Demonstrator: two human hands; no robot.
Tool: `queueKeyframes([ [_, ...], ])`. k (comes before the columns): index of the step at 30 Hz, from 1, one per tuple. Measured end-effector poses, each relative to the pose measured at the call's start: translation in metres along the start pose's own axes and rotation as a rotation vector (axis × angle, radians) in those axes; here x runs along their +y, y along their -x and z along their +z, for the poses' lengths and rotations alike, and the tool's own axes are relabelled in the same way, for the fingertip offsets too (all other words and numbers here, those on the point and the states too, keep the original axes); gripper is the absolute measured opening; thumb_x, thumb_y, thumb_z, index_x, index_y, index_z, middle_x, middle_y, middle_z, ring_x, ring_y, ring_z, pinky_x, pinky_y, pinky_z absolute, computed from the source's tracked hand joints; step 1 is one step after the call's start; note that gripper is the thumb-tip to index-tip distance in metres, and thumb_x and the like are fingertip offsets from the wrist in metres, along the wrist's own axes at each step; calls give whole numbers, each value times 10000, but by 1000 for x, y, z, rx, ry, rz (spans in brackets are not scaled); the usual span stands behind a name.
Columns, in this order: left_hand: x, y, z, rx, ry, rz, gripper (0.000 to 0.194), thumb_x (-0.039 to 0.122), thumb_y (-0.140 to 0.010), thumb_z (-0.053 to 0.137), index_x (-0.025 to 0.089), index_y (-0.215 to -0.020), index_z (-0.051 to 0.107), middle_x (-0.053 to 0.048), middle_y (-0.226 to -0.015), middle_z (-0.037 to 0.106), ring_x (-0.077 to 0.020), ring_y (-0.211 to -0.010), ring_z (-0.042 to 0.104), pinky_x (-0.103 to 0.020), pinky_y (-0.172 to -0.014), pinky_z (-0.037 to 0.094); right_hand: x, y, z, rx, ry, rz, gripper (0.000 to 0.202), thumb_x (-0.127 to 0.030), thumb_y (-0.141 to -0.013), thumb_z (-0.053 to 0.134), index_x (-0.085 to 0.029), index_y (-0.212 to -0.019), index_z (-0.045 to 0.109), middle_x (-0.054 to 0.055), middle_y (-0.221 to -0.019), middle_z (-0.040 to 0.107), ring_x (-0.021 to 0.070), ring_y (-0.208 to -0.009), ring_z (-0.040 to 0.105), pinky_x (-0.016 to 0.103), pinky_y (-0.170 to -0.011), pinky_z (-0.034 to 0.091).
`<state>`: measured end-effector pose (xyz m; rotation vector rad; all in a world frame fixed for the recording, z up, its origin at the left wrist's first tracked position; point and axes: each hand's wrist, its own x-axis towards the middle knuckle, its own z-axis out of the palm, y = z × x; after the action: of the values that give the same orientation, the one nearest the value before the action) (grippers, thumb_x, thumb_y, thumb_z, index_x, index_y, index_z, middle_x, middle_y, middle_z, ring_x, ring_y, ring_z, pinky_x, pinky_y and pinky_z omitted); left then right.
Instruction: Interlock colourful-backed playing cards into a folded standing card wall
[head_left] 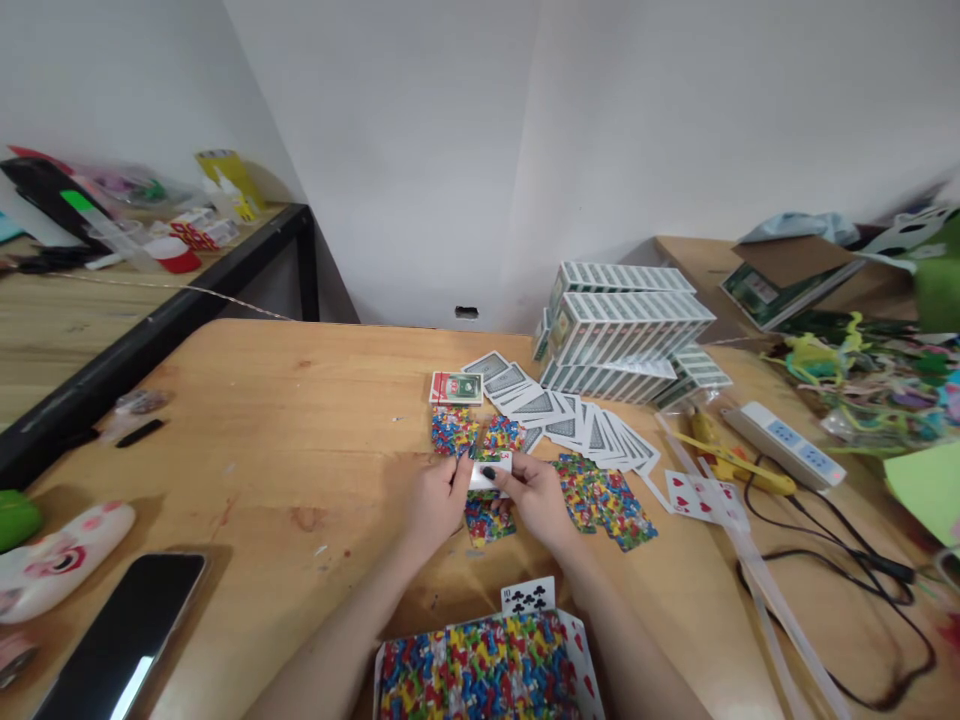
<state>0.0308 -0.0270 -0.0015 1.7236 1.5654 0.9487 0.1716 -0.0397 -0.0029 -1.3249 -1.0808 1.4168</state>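
Holding a playing card (480, 477) between both hands (439, 500) (541, 500)

You've got a phone (124, 635) lying at your left. Over right, there's a power strip (787, 443) just beside some yellow tool (733, 467).

Smooth paper card (484, 480) here, right between the left hand (435, 500) and the right hand (538, 497)! Under both hands it's wood, the tabletop (300, 450) grained and knotty, with a soft satin sheen. Out beyond the right hand, the striped boxes (630, 325) look like printed cardboard, flat and smooth, and over to that hand's right the power strip (787, 445) is smooth plastic, the yellow tool (731, 468) plastic-looking too, and translucent strips (766, 585) run by, plasticky and slick. Now left of the left hand: the phone (124, 630), glassy, glossy, one bright reflection! And far ahead of both hands, the wall (397, 150), smooth and matt.
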Motion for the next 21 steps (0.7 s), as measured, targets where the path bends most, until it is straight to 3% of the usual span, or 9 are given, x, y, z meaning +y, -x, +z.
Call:
queueKeyframes([
  [10, 1, 0, -4, -61, 58, 32, 376, 344, -830, 365, 184, -489, 363, 31, -457, 401, -99, -454, 383, -228, -475, 249, -3, -6, -3, 78, -89, -115, 280, -370, -569, 730, -186, -701, 566, -27, -615, 557, 114, -537, 494, 231, -517, 410],
  [21, -6, -1, -4, -124, 56, 85, 376, 350, -839, 355, 186, -500, 354, 33, -448, 406, -99, -461, 391, -215, -462, 259, 2, -9, -8, 116, -191, -60, 320, -301, -498, 774, -186, -609, 497, -56, -529, 512, 85, -464, 442, 211, -465, 364],
])
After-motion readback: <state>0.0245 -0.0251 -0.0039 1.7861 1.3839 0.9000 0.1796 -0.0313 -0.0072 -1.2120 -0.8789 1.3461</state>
